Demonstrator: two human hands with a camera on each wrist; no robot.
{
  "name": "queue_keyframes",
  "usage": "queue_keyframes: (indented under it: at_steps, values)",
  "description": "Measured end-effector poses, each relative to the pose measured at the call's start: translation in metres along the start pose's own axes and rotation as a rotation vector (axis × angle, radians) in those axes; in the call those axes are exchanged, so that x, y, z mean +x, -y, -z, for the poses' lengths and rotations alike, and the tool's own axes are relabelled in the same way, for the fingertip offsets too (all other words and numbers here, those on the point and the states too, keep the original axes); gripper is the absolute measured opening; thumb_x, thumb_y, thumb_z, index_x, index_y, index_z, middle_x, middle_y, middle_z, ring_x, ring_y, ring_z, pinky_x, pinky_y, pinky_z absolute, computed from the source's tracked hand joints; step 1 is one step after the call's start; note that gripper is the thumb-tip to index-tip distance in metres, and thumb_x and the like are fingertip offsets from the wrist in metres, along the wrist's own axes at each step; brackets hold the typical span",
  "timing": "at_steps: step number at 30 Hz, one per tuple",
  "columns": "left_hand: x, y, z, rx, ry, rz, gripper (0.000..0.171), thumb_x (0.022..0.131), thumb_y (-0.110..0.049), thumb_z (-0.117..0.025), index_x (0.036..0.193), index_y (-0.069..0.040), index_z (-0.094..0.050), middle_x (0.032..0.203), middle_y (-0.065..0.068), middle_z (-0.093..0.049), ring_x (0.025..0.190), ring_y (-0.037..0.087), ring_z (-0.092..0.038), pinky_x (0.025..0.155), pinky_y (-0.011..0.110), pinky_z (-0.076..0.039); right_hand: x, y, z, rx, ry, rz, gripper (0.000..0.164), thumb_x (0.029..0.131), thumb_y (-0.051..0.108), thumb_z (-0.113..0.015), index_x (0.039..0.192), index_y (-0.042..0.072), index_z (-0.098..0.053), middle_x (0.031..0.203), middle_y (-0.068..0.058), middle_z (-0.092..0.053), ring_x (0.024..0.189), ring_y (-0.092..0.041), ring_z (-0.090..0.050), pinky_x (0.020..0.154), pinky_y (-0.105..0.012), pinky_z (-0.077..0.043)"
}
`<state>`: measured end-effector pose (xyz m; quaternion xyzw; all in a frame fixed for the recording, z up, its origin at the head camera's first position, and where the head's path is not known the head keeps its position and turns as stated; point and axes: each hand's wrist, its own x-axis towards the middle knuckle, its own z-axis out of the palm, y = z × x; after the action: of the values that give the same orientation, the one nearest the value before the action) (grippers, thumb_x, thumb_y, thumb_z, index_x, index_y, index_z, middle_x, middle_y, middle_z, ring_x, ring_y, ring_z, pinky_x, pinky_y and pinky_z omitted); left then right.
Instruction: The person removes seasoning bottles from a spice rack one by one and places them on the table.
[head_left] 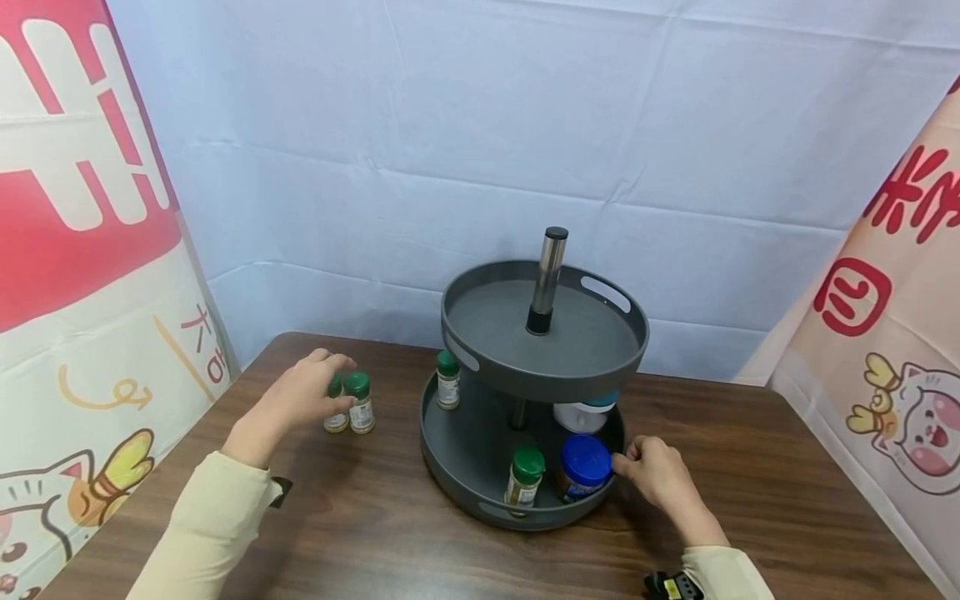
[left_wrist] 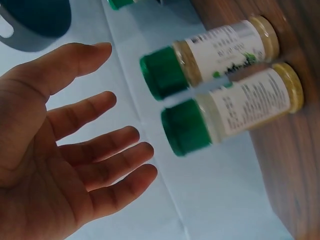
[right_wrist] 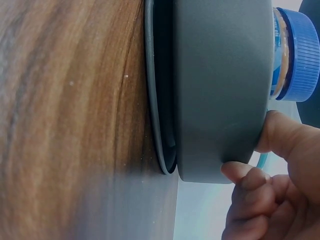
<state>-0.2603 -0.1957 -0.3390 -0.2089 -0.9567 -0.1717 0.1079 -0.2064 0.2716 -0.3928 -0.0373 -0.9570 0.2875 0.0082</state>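
Two green-capped spice jars, a nearer one (head_left: 361, 408) and one beside it (head_left: 335, 422), stand side by side on the table. My left hand (head_left: 300, 396) is spread around their caps; in the left wrist view its fingers (left_wrist: 112, 175) are apart from both jars and hold nothing. With thumb and index finger, my right hand (head_left: 663, 475) pinches the wall of the lower tray (right_wrist: 220, 90) of a grey two-tier rack. On that tray are a blue-lidded jar (head_left: 585, 458), a green-capped spice jar (head_left: 527, 475), another at its left back (head_left: 448, 383), and a white tub (head_left: 579, 418).
The rack's upper tray (head_left: 592, 333) overhangs the lower one, with a metal post (head_left: 550, 275) rising through it. Brown wood table (head_left: 360, 517) surrounds the rack. A pale cloth backdrop (head_left: 375, 167) hangs behind, with printed banners at both sides.
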Motion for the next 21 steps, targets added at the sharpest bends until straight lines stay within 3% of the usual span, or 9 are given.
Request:
queue_keyframes:
  at_steps: [9,15,21]
  values:
    - [-0.001,-0.017,-0.007,0.01,-0.014,-0.085,0.043,0.077,-0.018,-0.073,0.114,0.0,-0.061,0.107,0.016,-0.055,0.089,0.027,-0.057,0.072,0.042,-0.048,0.0,0.001,0.0,0.005,0.005,-0.004,0.026,0.084,0.019,-0.064,0.066,0.007,-0.05,0.058,-0.002,-0.042,0.055,-0.018,-0.042,0.051,-0.031,-0.033]
    - [-0.002,-0.027,-0.013,-0.007,0.0,-0.088,0.042,0.077,-0.02,-0.074,0.113,-0.002,-0.062,0.107,0.013,-0.056,0.083,0.022,-0.054,0.069,0.037,-0.046,0.001,0.0,-0.001,-0.001,-0.002,0.009,0.026,0.084,0.019,-0.064,0.066,0.007,-0.049,0.057,-0.001,-0.042,0.054,-0.018,-0.042,0.051,-0.03,-0.033]
    - [-0.002,-0.033,-0.02,-0.005,0.023,-0.109,0.042,0.079,-0.021,-0.073,0.115,-0.003,-0.061,0.11,0.012,-0.056,0.09,0.023,-0.055,0.073,0.037,-0.047,0.0,0.0,-0.001,-0.006,-0.008,0.013,0.027,0.084,0.019,-0.064,0.065,0.008,-0.049,0.056,-0.001,-0.042,0.054,-0.017,-0.041,0.05,-0.03,-0.032]
